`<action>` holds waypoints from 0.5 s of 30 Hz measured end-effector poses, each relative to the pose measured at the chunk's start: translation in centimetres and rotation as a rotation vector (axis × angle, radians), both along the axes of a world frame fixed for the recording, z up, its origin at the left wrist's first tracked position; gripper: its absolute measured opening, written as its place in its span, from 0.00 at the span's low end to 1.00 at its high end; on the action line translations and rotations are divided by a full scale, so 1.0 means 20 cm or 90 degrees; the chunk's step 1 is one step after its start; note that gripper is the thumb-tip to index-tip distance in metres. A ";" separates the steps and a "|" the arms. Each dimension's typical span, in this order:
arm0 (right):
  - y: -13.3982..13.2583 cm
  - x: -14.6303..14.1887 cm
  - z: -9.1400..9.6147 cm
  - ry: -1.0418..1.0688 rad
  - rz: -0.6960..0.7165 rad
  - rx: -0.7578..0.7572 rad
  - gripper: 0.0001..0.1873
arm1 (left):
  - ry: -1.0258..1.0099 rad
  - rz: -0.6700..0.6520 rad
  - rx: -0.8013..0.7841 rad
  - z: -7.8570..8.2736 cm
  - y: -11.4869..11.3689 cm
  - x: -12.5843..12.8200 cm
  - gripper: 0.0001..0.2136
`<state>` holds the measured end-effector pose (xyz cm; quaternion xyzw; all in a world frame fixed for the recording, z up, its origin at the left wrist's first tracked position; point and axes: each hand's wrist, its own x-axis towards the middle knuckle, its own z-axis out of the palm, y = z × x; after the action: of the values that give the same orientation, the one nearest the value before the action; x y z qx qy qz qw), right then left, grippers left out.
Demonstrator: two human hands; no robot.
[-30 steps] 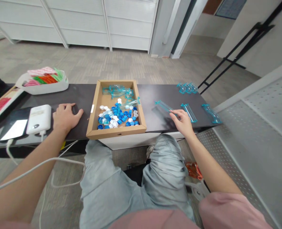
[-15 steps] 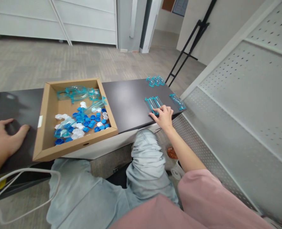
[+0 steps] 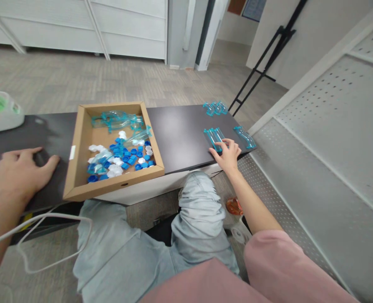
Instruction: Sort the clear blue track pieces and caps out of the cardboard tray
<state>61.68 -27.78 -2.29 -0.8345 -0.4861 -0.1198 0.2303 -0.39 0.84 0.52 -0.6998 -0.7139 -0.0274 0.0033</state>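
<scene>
My right hand (image 3: 228, 155) rests near the right end of the dark table (image 3: 180, 134), fingertips on the near end of a pair of clear teal tubes (image 3: 214, 137) lying side by side. Its fingers are spread and hold nothing. Another teal tube (image 3: 244, 136) lies further right by the table's edge, and a cluster of teal pieces (image 3: 216, 108) sits at the far right corner. My left hand (image 3: 20, 172) lies flat and open on the table, left of a cardboard tray (image 3: 75, 168). The tray holds blue and white caps (image 3: 123, 155) and clear teal tubes (image 3: 117, 120).
A white tub (image 3: 1, 118) with coloured items stands at the far left. A white cable (image 3: 35, 223) hangs below the table's front. A perforated grey panel (image 3: 315, 160) and a black stand (image 3: 262, 59) are on the right. My knees are under the table.
My right hand slid a teal tube rightward until it lay beside a second one, and now rests at their near ends. The view swung right, then slightly back. My left hand stayed flat.
</scene>
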 end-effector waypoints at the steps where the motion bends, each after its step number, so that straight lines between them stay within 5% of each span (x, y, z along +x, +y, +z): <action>1: 0.01 -0.01 0.01 -0.002 0.006 0.015 0.23 | -0.020 0.011 -0.001 0.04 -0.02 0.03 0.51; 4: 0.06 -0.10 0.09 0.021 0.113 0.051 0.26 | -0.063 0.010 -0.007 0.11 -0.08 0.10 0.49; 7: 0.19 -0.29 0.20 0.085 0.326 0.061 0.28 | -0.098 0.005 0.002 0.13 -0.10 0.12 0.44; 10: 0.43 -0.50 0.28 0.145 0.489 0.054 0.33 | -0.124 0.002 0.004 0.12 -0.11 0.10 0.40; 15: 0.89 -0.71 0.27 0.225 0.596 0.011 0.47 | -0.138 -0.017 0.009 0.11 -0.11 0.08 0.39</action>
<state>47.58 -10.07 3.17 -0.5325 -0.7609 0.1352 0.3452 1.27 -1.33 2.66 -0.7019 -0.7005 -0.1085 -0.0693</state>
